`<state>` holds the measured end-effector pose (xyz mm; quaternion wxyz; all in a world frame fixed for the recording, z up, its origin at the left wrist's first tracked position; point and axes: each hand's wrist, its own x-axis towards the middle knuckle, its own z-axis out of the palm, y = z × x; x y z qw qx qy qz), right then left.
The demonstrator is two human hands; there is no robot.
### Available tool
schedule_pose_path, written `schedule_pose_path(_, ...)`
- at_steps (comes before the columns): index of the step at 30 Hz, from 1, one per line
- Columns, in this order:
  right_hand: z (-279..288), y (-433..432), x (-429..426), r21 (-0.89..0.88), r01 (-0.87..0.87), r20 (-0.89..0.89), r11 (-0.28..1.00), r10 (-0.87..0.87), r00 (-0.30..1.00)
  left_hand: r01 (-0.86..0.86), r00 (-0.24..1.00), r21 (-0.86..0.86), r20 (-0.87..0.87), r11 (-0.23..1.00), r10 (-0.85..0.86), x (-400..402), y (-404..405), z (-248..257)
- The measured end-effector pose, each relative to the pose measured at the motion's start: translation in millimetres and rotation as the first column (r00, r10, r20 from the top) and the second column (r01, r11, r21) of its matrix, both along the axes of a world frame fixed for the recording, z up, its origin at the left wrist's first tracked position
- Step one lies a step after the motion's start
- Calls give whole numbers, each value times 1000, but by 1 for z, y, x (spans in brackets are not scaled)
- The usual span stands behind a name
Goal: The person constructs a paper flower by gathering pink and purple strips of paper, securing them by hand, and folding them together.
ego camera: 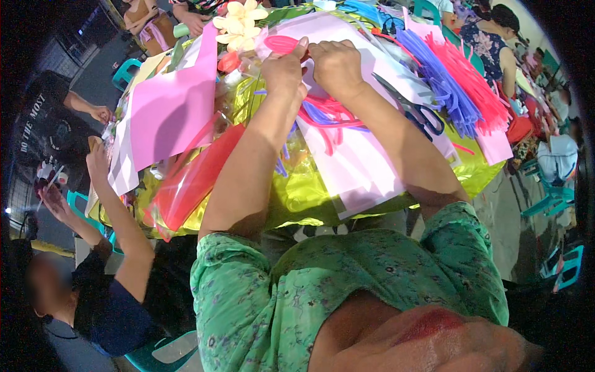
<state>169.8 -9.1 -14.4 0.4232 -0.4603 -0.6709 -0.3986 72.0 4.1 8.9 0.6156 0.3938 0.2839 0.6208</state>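
Note:
My left hand (284,69) grips a pink-red pipe cleaner loop (281,44), bent like a petal, between thumb and fingers. Close beside it, my right hand (335,63) is closed with its fingertips at the base of the same loop; what lies inside its fingers is hidden. Below both hands, loose pink and purple pipe cleaners (325,116) lie on pale paper. Scissors with dark blue handles (423,120) rest by my right forearm. Farther right are a bundle of purple pipe cleaners (439,79) and a bundle of pink-red ones (474,83).
Pink paper sheets (179,111) and a red sheet in clear wrap (200,181) cover the table's left part. Cream artificial flowers (240,23) stand beyond my left hand. A yellow-green shiny cloth (297,200) covers the table. A person (116,297) works at the left.

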Motion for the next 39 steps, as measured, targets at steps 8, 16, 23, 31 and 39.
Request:
schedule_pose_path(8, 4, -4, -3, -128, 31, -14, 991, -33, 999, -44, 998, 137, 58, 990, 36, 0, 23, -20)
schedule_pose_path(16, 23, 12, 71, -14, -881, -928, 473, 321, 187, -135, 990, 219, -9, 966, 141, -9, 39, -27)
schedule_pose_path(23, 32, 9, 85, -152, -891, -926, 429, 252, 280, -138, 713, 902, -196, 410, 673, -22, 95, -56)
schedule_pose_path(31, 27, 2, 57, -414, -883, -870, 222, 188, 456, -71, 993, 38, 93, 997, 67, -10, 58, -24)
schedule_pose_path(39, 29, 3, 46, -452, -781, -816, 430, 155, 557, -141, 978, 372, -90, 918, 187, -13, 36, -21)
